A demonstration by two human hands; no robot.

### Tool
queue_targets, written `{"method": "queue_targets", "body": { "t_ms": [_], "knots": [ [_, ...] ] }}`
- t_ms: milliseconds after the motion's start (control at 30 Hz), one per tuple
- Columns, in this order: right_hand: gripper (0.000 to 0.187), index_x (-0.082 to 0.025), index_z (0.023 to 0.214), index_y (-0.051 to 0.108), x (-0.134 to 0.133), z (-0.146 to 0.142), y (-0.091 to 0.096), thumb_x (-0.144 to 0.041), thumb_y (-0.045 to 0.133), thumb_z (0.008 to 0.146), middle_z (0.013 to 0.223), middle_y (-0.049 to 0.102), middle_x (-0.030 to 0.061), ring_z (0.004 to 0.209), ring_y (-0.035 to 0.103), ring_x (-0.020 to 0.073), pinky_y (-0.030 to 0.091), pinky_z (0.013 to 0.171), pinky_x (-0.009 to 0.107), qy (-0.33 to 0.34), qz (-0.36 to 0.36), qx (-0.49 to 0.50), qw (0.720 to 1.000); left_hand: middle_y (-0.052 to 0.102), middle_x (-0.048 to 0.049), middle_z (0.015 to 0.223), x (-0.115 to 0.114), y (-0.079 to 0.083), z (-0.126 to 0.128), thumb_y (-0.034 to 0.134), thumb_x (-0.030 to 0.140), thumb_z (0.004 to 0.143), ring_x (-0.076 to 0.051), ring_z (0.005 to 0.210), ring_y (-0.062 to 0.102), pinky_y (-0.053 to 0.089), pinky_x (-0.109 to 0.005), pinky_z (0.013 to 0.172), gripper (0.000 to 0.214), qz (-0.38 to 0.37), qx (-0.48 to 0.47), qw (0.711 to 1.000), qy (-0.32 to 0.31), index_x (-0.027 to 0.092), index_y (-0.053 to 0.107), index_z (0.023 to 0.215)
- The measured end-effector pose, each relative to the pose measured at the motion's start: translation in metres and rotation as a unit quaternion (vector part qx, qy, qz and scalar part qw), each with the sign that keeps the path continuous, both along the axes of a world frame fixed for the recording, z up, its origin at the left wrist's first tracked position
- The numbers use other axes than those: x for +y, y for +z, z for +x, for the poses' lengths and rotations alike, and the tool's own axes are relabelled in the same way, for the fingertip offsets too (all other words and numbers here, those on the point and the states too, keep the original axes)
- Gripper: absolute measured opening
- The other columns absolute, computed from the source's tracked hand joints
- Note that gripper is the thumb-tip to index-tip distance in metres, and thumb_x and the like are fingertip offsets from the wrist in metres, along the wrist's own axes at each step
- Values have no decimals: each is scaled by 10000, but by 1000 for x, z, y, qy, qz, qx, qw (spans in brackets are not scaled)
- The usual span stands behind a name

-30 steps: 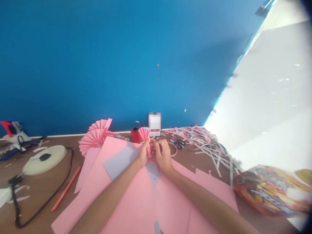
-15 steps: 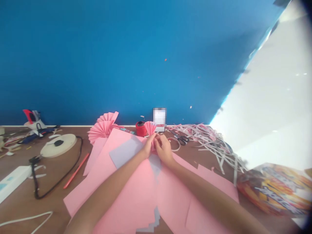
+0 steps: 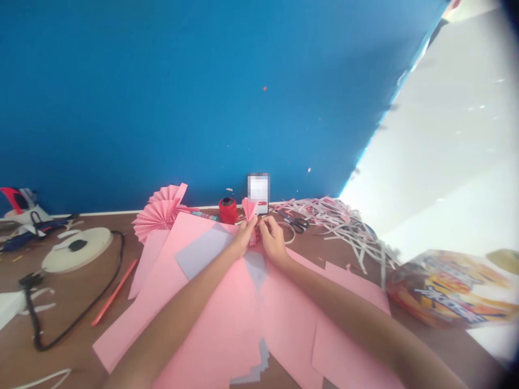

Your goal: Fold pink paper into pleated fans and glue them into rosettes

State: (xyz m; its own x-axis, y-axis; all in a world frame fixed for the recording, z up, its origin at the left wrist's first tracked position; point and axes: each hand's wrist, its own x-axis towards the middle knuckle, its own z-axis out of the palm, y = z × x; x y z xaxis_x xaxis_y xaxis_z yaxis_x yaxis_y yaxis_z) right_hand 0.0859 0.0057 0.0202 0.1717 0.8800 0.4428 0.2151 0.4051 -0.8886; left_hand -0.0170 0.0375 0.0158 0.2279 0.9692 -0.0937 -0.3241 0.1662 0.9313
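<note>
Left hand (image 3: 242,237) closed round the lower part of a small pink paper fan (image 3: 249,207), top flaring above the grip; right hand (image 3: 273,237) just beside it, fingers bunched near the fan's base, but whether they pinch anything cannot be told. Folding of this piece looks done, its pleats gathered low, though any tie there is hidden by the fingers. Larger pleated fans (image 3: 159,217) left of the hands appear finished, while flat pink sheets (image 3: 214,329) beneath the forearms remain unpleated; red spool (image 3: 228,211) just beyond the left hand.
</note>
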Motion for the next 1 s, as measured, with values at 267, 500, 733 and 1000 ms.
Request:
{"method": "queue_targets", "body": {
  "t_ms": [267,500,733,1000],
  "knots": [
    [221,-199,794,531,1,2,-2,-361,433,909,723,593,-5,684,549,147,430,688,262,-13,-19,10,1000,457,78,479,2,0,0,739,486,697,-64,382,423,306,-184,399,399,30,-21,999,-14,179,545,862],
    [196,-212,776,494,1,1,-3,-330,421,914,690,578,-19,652,550,143,417,664,259,-19,-18,-6,1000,510,57,592,0,1,-1,765,469,666,-57,441,461,328,-179,400,408,34,-23,999,9,184,518,823],
    [127,-206,895,538,-4,-2,2,-314,473,872,797,636,13,707,589,168,436,680,279,-11,-16,-37,999,539,47,639,1,-4,-2,765,464,674,-61,473,489,345,-172,415,414,25,-38,999,21,192,550,901],
    [239,-201,1055,520,-4,-2,-1,-301,526,838,764,636,0,655,602,167,433,627,274,-12,-17,-103,994,633,-5,787,0,-1,-1,786,396,665,-114,654,609,444,-203,533,416,29,-56,997,47,180,574,951]
  ]
}}
